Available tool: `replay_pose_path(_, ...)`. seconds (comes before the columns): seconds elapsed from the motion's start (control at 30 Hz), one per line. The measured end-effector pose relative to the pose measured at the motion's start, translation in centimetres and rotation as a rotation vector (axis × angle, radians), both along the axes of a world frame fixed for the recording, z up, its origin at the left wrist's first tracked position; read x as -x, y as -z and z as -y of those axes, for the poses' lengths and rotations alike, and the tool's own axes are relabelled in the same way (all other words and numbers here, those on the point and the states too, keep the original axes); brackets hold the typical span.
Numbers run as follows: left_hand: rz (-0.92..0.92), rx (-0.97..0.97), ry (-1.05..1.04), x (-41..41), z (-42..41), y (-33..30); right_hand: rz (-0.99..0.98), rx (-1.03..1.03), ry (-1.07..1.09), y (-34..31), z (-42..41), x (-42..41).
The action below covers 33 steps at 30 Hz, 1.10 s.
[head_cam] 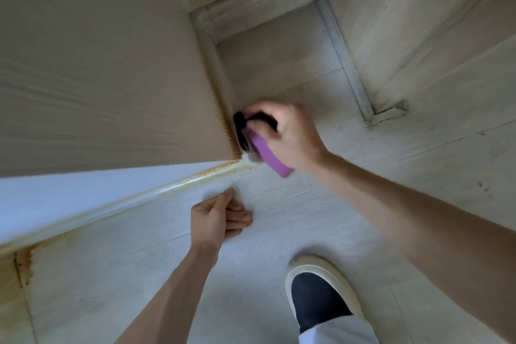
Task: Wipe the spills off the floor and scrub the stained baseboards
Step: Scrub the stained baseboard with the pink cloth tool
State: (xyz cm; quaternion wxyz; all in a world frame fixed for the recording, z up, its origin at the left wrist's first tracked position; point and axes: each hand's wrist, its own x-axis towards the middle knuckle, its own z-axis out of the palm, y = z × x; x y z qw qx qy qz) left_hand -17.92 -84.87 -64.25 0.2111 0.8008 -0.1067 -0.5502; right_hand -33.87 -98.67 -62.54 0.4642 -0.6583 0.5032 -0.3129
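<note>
My right hand grips a purple spray bottle by its black trigger head. The nozzle points at the outer wall corner, close to the baseboard that runs back along the beige wall. A second baseboard runs left along the white wall and carries orange-brown stains, strongest near the corner. My left hand hovers low over the pale floor with its fingers curled and nothing visible in them.
My foot in a dark slip-on shoe with a cream sole stands on the floor at lower right. A rusty stain marks a door frame edge at far left. A recessed nook with grey trim lies behind the corner.
</note>
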Motion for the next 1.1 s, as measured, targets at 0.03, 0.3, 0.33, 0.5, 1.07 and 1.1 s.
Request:
replay_pose_path(0.03, -0.002, -0.002, 0.004, 0.0, 0.1, -0.1, 0.025, 0.012, 0.020, 0.2, 2.0, -1.1)
replay_pose_path(0.3, -0.006, -0.023, 0.004, -0.1, 0.2, -0.3, -0.056, 0.157, -0.138, -0.2, 1.2, -0.4)
replay_pose_path(0.33, -0.004, -0.024, -0.002, -0.1, 0.2, -0.2, -0.048, 0.131, -0.200, -0.3, 0.0, 0.9)
replay_pose_path(0.5, -0.011, -0.015, -0.006, -0.1, 0.1, 0.0, -0.178, -0.113, -0.130, 0.4, 4.6, 2.7)
replay_pose_path(1.07, -0.012, -0.008, -0.016, -0.1, -0.1, 0.2, -0.596, -0.230, -0.265, 1.5, 5.2, -1.5)
replay_pose_path(1.1, -0.010, -0.007, -0.017, -0.2, -0.1, 0.2, -0.600, -0.281, -0.323, 1.9, 3.9, -0.7)
